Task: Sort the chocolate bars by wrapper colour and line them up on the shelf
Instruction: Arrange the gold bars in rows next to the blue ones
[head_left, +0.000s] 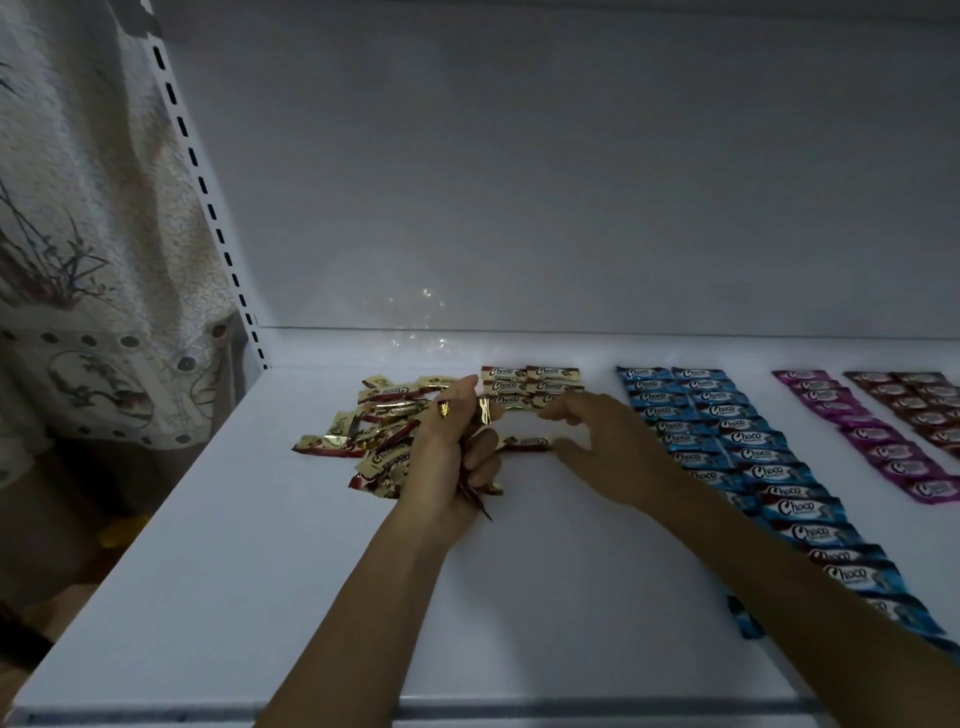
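Note:
A loose heap of gold-wrapped chocolate bars (371, 431) lies on the white shelf (260, 545) at the left. My left hand (454, 452) grips a bunch of gold bars above the shelf, right of the heap. My right hand (602, 447) pinches one gold bar (527, 442) lying flat on the shelf, just below two short gold rows (530, 385). To the right run two long rows of blue bars (727, 441), then a purple row (878, 441) and dark red rows (919, 405).
The shelf's white back wall (519, 182) rises behind the rows. A slotted upright (208, 208) stands at the left, with a patterned curtain (78, 234) beyond it. The shelf's front edge (363, 712) runs along the bottom.

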